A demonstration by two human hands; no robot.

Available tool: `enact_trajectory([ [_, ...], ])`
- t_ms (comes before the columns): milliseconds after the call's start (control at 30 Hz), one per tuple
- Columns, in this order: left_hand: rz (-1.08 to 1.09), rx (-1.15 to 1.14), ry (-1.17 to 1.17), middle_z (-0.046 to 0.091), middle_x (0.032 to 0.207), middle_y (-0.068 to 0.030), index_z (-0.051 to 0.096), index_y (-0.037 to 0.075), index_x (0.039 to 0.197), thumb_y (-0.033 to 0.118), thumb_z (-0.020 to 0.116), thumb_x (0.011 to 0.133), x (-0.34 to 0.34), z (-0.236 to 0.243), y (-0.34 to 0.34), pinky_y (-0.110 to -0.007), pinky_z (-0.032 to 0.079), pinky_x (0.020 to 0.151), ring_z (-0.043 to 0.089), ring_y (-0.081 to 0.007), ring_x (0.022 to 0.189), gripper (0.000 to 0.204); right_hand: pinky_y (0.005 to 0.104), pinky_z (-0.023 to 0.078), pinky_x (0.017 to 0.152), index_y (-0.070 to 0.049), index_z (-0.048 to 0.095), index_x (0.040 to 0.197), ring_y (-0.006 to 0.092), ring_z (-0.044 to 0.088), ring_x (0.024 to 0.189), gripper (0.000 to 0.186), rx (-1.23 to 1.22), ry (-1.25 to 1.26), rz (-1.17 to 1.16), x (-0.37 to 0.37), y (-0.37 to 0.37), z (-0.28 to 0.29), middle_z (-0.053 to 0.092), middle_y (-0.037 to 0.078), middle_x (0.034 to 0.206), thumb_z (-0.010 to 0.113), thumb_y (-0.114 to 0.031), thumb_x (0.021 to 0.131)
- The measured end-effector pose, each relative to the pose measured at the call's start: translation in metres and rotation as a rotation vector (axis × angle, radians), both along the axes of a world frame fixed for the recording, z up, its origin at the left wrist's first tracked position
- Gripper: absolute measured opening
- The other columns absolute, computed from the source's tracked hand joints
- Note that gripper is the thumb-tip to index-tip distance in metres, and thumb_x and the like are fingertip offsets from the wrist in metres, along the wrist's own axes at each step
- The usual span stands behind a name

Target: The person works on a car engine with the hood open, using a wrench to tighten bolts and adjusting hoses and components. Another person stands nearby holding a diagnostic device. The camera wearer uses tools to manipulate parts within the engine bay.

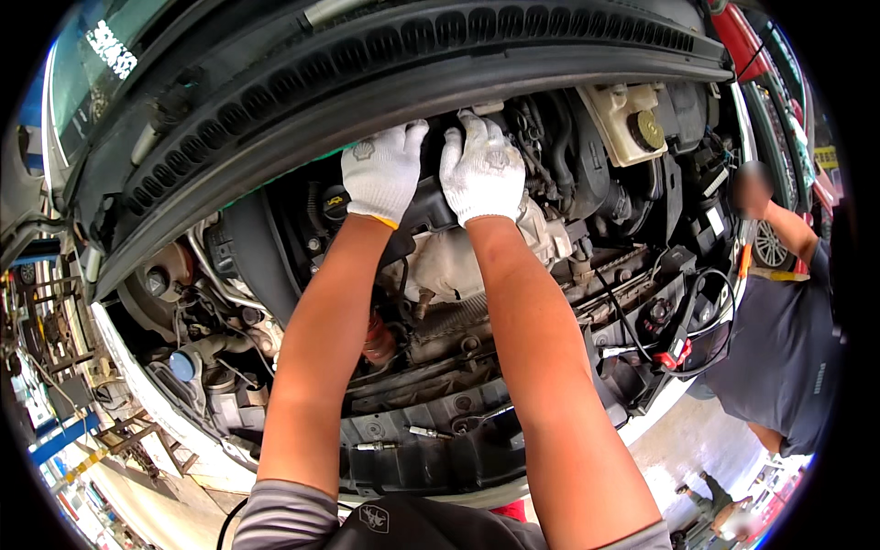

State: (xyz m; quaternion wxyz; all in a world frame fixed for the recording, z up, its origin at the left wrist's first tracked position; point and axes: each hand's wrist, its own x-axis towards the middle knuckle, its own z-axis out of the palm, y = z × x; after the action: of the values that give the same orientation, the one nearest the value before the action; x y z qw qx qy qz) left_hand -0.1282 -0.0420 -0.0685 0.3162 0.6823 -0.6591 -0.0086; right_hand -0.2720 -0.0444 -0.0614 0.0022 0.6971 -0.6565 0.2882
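Both my hands wear white knit gloves and reach to the back of a car's engine bay, just under the black cowl panel [367,60]. My left hand [380,176] bends over the rear of the engine with its thumb raised; its curled fingertips are hidden. Close beside it, my right hand [484,172] has its fingers curled forward and down. Whatever either hand grips there is out of sight. Between and below the wrists lies a black engine cover [431,207], above a pale metal heat shield [449,264]. A black cap with a yellow mark [336,200] sits left of my left wrist.
A cream fluid reservoir [619,124] stands at the back right. Small plug-shaped metal pieces [376,446] and a metal tool [481,419] lie on the front panel. A red-ended black cable [674,353] loops at right, near another person [775,339]. A blue cap [183,365] is front left.
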Motion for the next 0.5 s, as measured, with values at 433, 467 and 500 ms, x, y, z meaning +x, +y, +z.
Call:
enact_trajectory([
  [433, 0.111, 0.148, -0.183, 0.074, 0.12, -0.0177, 0.074, 0.011, 0.12, 0.045, 0.054, 0.099, 0.01, -0.014, 0.001, -0.051, 0.052, 0.098, 0.069, -0.0378, 0.114, 0.045, 0.0498, 0.039, 0.115, -0.006, 0.063, 0.139, 0.0427, 0.059, 0.128, 0.069, 0.399, -0.152, 0.507, -0.001, -0.019, 0.049, 0.064, 0.028, 0.136, 0.06, -0.06, 0.095],
  [467, 0.103, 0.274, -0.116, 0.074, 0.119, -0.0173, 0.074, 0.011, 0.119, 0.045, 0.054, 0.098, 0.004, 0.006, 0.002, -0.051, 0.052, 0.098, 0.069, -0.0376, 0.112, 0.044, 0.0485, 0.04, 0.116, -0.005, 0.062, 0.14, 0.0445, 0.058, 0.132, 0.075, 0.484, -0.204, 0.496, 0.002, -0.024, 0.046, 0.063, 0.033, 0.137, 0.059, -0.064, 0.093],
  [500, 0.094, 0.397, -0.047, 0.075, 0.118, -0.017, 0.074, 0.011, 0.118, 0.044, 0.053, 0.098, -0.003, 0.026, 0.002, -0.051, 0.052, 0.097, 0.07, -0.0374, 0.111, 0.043, 0.0493, 0.042, 0.115, -0.006, 0.061, 0.141, 0.0468, 0.054, 0.136, 0.072, 0.542, -0.072, 0.503, 0.002, -0.034, 0.042, 0.06, 0.03, 0.144, 0.059, -0.061, 0.094],
])
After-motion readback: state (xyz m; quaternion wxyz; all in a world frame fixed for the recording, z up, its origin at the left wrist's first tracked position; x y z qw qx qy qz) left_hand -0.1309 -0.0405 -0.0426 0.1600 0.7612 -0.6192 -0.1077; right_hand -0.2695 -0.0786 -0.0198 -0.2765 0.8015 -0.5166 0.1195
